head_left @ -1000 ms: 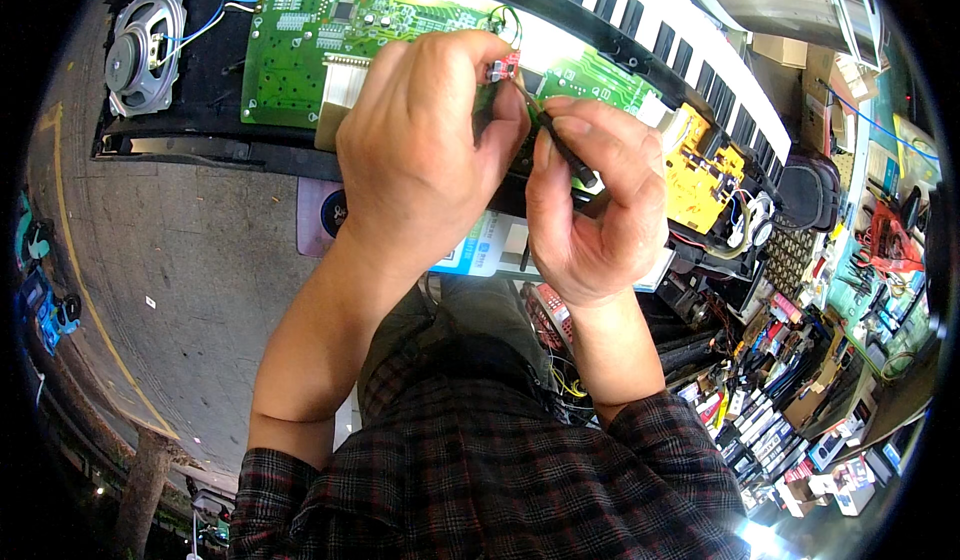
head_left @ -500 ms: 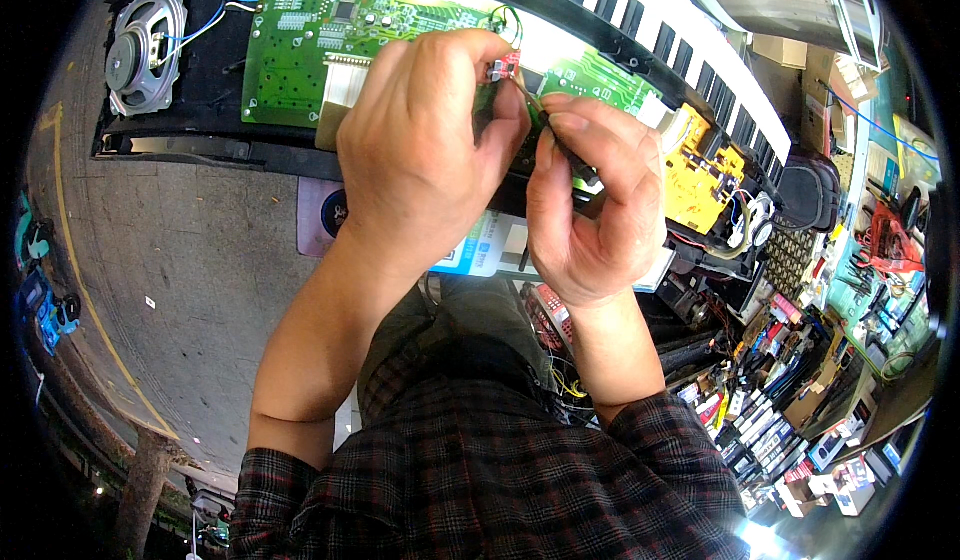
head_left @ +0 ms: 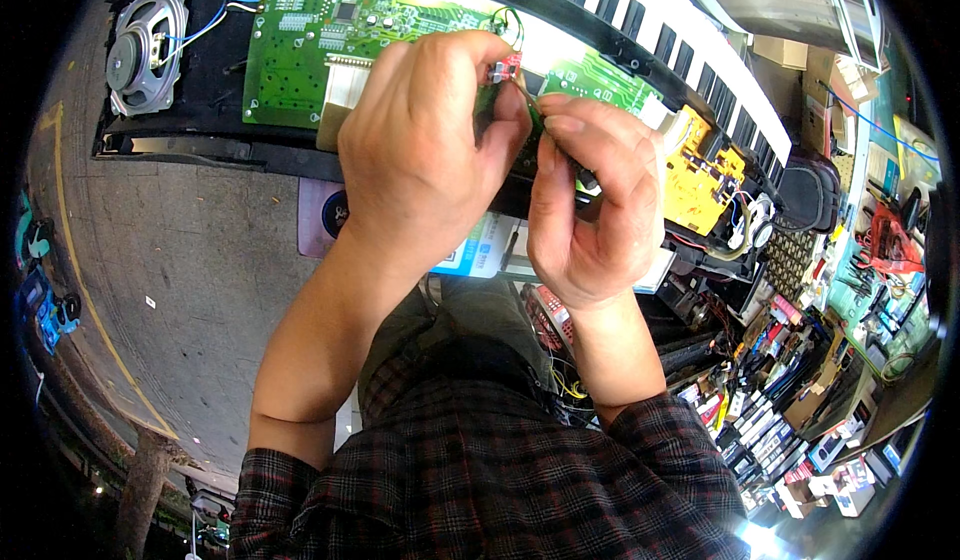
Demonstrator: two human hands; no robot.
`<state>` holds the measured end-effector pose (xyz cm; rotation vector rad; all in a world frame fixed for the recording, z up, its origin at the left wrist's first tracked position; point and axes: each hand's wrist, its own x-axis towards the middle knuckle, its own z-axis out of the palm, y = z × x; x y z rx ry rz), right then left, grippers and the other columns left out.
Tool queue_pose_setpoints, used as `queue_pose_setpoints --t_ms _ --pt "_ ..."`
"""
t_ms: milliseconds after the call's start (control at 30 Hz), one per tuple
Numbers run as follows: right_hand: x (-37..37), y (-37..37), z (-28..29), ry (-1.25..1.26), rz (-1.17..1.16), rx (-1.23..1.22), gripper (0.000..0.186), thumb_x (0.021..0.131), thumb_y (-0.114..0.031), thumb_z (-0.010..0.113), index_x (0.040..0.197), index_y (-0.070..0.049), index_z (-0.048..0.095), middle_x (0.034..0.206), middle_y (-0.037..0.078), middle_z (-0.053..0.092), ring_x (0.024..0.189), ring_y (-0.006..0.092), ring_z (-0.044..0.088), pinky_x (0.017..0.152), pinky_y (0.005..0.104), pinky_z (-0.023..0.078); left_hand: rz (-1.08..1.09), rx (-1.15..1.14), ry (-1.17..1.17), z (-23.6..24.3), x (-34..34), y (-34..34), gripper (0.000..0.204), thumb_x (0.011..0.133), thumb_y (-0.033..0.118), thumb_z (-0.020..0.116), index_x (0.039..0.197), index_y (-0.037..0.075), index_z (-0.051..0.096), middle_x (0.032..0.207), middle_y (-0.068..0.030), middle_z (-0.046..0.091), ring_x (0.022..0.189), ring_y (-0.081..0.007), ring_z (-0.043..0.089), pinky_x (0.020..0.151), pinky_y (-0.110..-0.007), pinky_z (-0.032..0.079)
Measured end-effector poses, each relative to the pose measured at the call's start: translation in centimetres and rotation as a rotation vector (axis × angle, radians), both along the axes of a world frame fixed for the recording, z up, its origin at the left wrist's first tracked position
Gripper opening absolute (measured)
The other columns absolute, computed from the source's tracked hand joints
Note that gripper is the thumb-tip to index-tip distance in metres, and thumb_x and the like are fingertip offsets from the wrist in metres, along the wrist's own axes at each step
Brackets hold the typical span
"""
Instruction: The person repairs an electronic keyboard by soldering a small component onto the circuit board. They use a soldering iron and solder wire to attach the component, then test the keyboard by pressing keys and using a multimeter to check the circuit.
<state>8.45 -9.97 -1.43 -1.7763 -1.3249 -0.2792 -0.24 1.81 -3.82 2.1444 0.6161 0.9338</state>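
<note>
My left hand [head_left: 415, 150] pinches a small red circuit board [head_left: 508, 68] between thumb and fingers, above the opened electronic keyboard. Thin green wires [head_left: 517, 25] run from the red board toward the large green circuit board [head_left: 285, 70]. My right hand [head_left: 605, 195], just to the right, is closed on a slim tool with a dark handle [head_left: 586, 178]. Its thin shaft points up and left to the red board; whether the tip touches is too small to tell. The fingers cover much of the handle, so the tool's exact kind is unclear.
White and black keys [head_left: 650, 35] line the keyboard's far side. A round speaker [head_left: 145, 50] sits at its left end, a yellow circuit board [head_left: 700, 172] toward the right. Tools, boxes and small parts [head_left: 780, 430] crowd the right side. Grey pavement [head_left: 220, 260] lies at left.
My right fingers have shifted slightly around the dark handle, and less of it shows now. My left hand and the red board have barely moved.
</note>
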Motion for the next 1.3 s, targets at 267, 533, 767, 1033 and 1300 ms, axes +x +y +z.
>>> queue_pose_setpoints --t_ms 267,533,767,1033,1300 --pt "-0.08 0.13 0.02 0.028 0.017 0.009 0.037 0.076 0.008 0.079 0.108 -0.003 0.067 0.105 0.011 0.076 0.093 0.0278 0.072 0.084 0.0366 0.054 0.005 -0.016 -0.003 0.02 0.09 -0.05 0.038 0.074 0.001 0.082 0.106 0.010 0.063 0.092 -0.0051 0.067 0.083 -0.0303 0.065 0.069 -0.042 0.052" --pt "-0.04 -0.02 -0.01 0.011 -0.001 -0.007 0.037 0.074 0.007 0.080 0.107 -0.004 0.068 0.105 0.010 0.077 0.093 0.0272 0.072 0.084 0.0361 0.053 0.005 -0.004 -0.001 0.01 0.02 0.02 0.037 0.075 0.002 0.081 0.106 0.010 0.063 0.091 -0.0050 0.067 0.081 -0.0295 0.064 0.068 -0.041 0.051" --pt "-0.10 -0.15 -0.21 0.021 -0.034 0.008 0.035 0.075 0.002 0.084 0.105 -0.006 0.069 0.102 0.009 0.076 0.090 0.0262 0.070 0.082 0.0362 0.053 0.009 0.024 -0.004 -0.19 0.06 0.08 0.038 0.076 0.001 0.084 0.108 0.009 0.066 0.091 -0.0050 0.068 0.078 -0.0234 0.062 0.068 -0.036 0.051" --pt "0.06 -0.06 -0.18 -0.019 -0.059 -0.001 0.037 0.075 0.000 0.089 0.103 -0.009 0.065 0.095 0.006 0.073 0.084 0.0247 0.067 0.079 0.0362 0.051 0.004 0.020 -0.001 -0.06 0.02 0.10 0.038 0.077 0.001 0.085 0.109 0.009 0.067 0.091 -0.0055 0.069 0.076 -0.0209 0.062 0.068 -0.033 0.052" --pt "0.09 -0.20 -0.24 -0.041 -0.075 -0.024 0.040 0.074 -0.002 0.089 0.102 -0.010 0.062 0.094 0.004 0.072 0.082 0.0245 0.065 0.079 0.0372 0.049 0.003 0.022 -0.002 -0.12 0.01 0.10 0.039 0.076 0.000 0.085 0.109 0.009 0.067 0.091 -0.0052 0.069 0.076 -0.0209 0.061 0.068 -0.034 0.051"
